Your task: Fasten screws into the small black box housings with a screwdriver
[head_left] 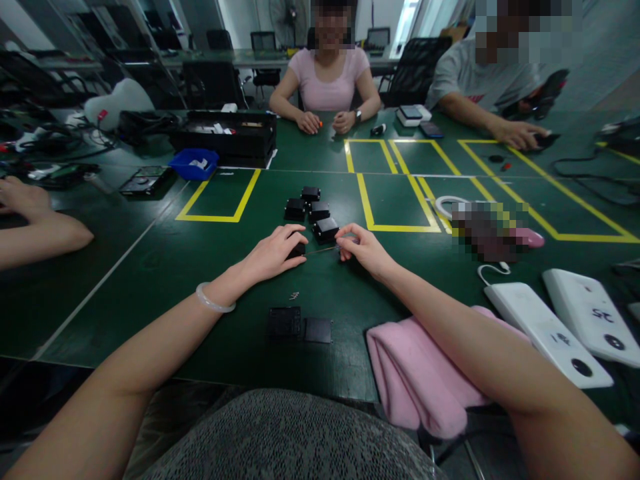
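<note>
My left hand (277, 255), with a pale bracelet at the wrist, is closed around a small black box (297, 250) on the green table. In my right hand (361, 248) is a thin screwdriver (323, 251), its metal shaft pointing left with the tip at the box. My fingers hide most of its handle. Just beyond my hands sit several similar black boxes (320, 211). Nearer to me lie a few small screws (295, 295), an open black case half (284, 323) and a flat black cover (318, 330) beside it.
A pink cloth (420, 373) lies under my right forearm, near white power banks (545, 333). Yellow tape (400, 228) marks rectangles on the table. A blue tray (194, 164) and a black bin (250, 143) stand at the back left. Co-workers sit across and at the left.
</note>
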Available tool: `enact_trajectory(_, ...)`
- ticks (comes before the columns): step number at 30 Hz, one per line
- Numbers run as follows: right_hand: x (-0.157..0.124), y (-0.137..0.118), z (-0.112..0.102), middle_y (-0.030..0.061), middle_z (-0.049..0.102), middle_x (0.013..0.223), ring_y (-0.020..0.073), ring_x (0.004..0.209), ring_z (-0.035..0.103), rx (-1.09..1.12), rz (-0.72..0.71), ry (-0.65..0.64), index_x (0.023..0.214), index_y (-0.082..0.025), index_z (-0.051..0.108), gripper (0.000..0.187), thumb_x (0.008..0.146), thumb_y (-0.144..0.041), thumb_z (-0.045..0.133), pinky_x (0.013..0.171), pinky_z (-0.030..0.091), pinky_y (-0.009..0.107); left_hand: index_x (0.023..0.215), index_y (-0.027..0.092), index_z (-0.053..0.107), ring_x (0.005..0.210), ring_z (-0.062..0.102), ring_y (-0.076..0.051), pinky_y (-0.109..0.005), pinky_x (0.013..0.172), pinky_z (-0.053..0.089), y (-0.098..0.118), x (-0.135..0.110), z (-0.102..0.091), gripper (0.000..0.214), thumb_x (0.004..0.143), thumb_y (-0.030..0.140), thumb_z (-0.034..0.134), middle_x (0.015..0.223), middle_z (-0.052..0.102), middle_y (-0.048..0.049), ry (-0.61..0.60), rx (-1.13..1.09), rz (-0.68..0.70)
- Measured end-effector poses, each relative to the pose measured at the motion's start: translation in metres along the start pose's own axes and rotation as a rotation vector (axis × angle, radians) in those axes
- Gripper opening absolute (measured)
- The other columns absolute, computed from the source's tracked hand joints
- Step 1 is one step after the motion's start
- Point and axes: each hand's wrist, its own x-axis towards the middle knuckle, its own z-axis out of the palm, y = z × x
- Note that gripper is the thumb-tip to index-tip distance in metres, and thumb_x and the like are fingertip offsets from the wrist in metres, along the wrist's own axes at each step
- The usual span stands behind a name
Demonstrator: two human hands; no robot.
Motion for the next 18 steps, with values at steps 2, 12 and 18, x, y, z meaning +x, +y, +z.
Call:
enact_trajectory(2, 0.0003, 0.0002, -0.0007, -0.0081, 0.055, 0.053, 0.0134, 0.053, 0.055, -0.005, -0.002, 0.006, 0.091, -0.022, 0.056, 0.032, 0.079, -0.042, 0.077, 0.061, 0.042, 0.029, 0.127, 0.021, 0.057, 0.133, 0.056, -0.034, -0.051, 0.098, 0.06, 0.0004, 0.0001, -0.0001, 0.031, 0.099, 0.033, 0.064, 0.152, 0.052, -0.0144, -0.006, 0.001, -0.008)
enact_trajectory(12, -0.0018, -0.0024, 0.0007, -0.009, 0.052, 0.05, 0.0134, 0.052, 0.055, -0.017, 0.008, 0.013, 0.088, -0.022, 0.056, 0.035, 0.081, -0.051, 0.075, 0.061, 0.043, 0.029, 0.127, 0.022, 0.057, 0.133, 0.056, -0.033, -0.052, 0.099, 0.059, -0.0015, -0.0003, 0.0012, 0.031, 0.099, 0.034, 0.063, 0.152, 0.052, -0.0139, 0.007, 0.002, 0.008)
enact_trajectory(18, -0.0009, -0.0014, 0.0004, -0.0079, 0.056, 0.054, 0.0128, 0.052, 0.055, -0.006, -0.001, 0.016, 0.089, -0.022, 0.057, 0.036, 0.077, -0.047, 0.08, 0.059, 0.041, 0.029, 0.127, 0.021, 0.057, 0.133, 0.055, -0.034, -0.052, 0.098, 0.06, -0.0004, 0.0002, 0.0009, 0.031, 0.099, 0.033, 0.064, 0.152, 0.052, -0.0147, 0.002, -0.002, -0.003)
